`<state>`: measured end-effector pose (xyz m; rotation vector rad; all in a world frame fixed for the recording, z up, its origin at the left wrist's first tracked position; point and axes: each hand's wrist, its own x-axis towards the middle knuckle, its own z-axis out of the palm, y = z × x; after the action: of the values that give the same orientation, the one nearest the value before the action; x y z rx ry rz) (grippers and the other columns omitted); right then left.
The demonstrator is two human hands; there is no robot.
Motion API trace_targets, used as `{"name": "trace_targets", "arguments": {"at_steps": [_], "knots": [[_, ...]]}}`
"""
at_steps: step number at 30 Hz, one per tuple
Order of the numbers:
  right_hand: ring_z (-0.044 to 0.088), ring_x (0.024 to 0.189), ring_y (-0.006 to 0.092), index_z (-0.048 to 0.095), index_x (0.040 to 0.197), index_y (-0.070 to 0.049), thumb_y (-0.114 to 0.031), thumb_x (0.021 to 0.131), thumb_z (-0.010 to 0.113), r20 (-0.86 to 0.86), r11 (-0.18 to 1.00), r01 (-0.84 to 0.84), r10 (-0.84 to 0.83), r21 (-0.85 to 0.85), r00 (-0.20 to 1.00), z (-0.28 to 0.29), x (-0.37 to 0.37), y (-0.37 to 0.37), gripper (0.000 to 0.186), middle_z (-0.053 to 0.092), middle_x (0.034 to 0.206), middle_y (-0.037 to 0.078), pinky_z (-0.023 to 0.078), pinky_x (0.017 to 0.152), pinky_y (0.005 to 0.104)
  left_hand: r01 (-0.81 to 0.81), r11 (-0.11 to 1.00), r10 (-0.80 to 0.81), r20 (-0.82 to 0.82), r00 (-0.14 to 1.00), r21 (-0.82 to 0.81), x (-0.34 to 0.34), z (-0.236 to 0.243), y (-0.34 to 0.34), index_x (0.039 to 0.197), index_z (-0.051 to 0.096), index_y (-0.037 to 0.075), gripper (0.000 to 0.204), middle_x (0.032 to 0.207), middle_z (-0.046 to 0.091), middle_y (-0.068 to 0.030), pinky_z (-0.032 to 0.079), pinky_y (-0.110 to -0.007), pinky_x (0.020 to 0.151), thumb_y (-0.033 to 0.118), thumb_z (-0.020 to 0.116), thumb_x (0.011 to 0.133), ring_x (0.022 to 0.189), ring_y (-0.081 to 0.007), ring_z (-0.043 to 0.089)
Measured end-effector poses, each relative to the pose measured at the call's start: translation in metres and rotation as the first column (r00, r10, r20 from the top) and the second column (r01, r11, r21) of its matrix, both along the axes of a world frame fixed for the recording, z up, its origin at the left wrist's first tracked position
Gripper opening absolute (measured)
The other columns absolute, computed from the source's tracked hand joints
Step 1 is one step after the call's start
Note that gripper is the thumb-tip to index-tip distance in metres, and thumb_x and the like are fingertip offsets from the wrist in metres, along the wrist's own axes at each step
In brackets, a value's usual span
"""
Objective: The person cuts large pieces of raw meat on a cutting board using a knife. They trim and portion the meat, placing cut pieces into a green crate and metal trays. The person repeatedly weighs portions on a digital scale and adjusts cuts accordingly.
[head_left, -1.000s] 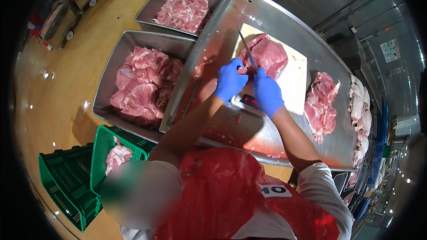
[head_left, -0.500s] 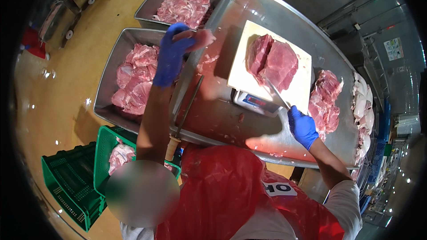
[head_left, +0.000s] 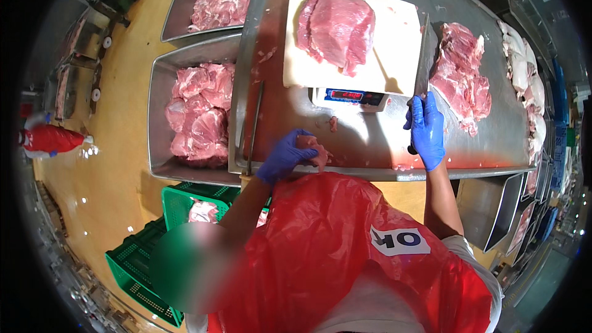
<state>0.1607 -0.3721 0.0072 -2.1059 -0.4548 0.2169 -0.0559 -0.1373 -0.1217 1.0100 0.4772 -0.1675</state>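
Note:
My left hand (head_left: 285, 156), in a blue glove, is closed on a small piece of meat (head_left: 317, 152) at the near edge of the steel table. In my blue-gloved right hand (head_left: 428, 131) is a knife (head_left: 425, 55), its blade pointing away along the right edge of a white cutting board (head_left: 394, 37). A large cut of meat (head_left: 336, 28) lies on that board, touching neither hand. Beneath the board's near side shows a scale (head_left: 351, 97) with a lit red display. To the right of the blade rests a larger slab of raw meat (head_left: 459, 80).
Steel tubs of meat (head_left: 159, 86) stand left of the table (head_left: 296, 129). A sharpening steel (head_left: 256, 126) lies along its left side. Green crates (head_left: 176, 200) sit below, one with meat inside. Pale pieces line the far right. Another person in red (head_left: 52, 140) is far left.
My left hand has come back from beside the tubs to the table's near edge, still holding the meat piece. The knife has left the large cut and swung to the board's right.

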Motion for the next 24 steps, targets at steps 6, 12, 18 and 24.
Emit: {"name": "trace_targets", "arguments": {"at_steps": [6, 12, 18, 24], "knots": [[0.052, 0.052, 0.0103, 0.055, 0.095, 0.000, -0.020, 0.103, 0.047, -0.061, 0.999, 0.041, -0.042, -0.006, 0.997, -0.010, -0.001, -0.041, 0.023, 0.054, 0.064, 0.004, 0.047, 0.048, 0.0277, 0.150, 0.986, -0.143, -0.094, 0.985, 0.077, 0.015, 0.003, -0.023, 0.112, 0.060, 0.005, 0.027, 0.094, 0.064, -0.0043, 0.055, -0.028, 0.069, 0.011, 0.070, 0.088, 0.082, -0.0128, 0.064], [0.052, 0.052, 0.0098, 0.053, 0.094, 0.000, -0.017, 0.103, 0.047, -0.138, 0.999, 0.046, -0.043, 0.019, 0.989, -0.025, -0.009, -0.071, 0.020, 0.052, 0.063, 0.004, 0.047, 0.047, 0.0276, 0.359, 0.910, -0.338, -0.131, 0.932, 0.208, 0.040, 0.063, 0.027, 0.112, 0.060, 0.005, 0.026, 0.091, 0.065, -0.0051, 0.054, -0.029, 0.073, 0.012, 0.068, 0.088, 0.084, -0.0154, 0.064], [0.051, 0.053, 0.0081, 0.050, 0.096, -0.003, -0.019, 0.103, 0.047, -0.159, 0.995, -0.052, 0.066, 0.089, 0.985, -0.028, 0.002, -0.062, 0.017, 0.053, 0.065, 0.003, 0.046, 0.046, 0.0275, -0.239, 0.721, 0.065, 0.280, 0.958, 0.650, 0.127, 0.156, 0.235, 0.115, 0.056, -0.005, 0.046, 0.105, 0.066, -0.0125, 0.051, -0.031, 0.076, 0.036, 0.061, 0.094, 0.077, -0.0171, 0.063], [0.055, 0.070, 0.0093, 0.055, 0.098, -0.004, -0.021, 0.103, 0.048, -0.345, 0.900, -0.046, 0.212, 0.433, 0.914, -0.027, 0.020, 0.000, 0.019, 0.056, 0.080, 0.002, 0.049, 0.062, 0.0266, -0.196, 0.672, -0.095, 0.345, 0.934, 0.715, 0.193, 0.138, 0.164, 0.144, 0.032, -0.007, 0.089, 0.142, 0.045, -0.0198, 0.038, -0.037, 0.107, 0.040, 0.076, 0.082, 0.130, -0.0276, 0.045]]}}
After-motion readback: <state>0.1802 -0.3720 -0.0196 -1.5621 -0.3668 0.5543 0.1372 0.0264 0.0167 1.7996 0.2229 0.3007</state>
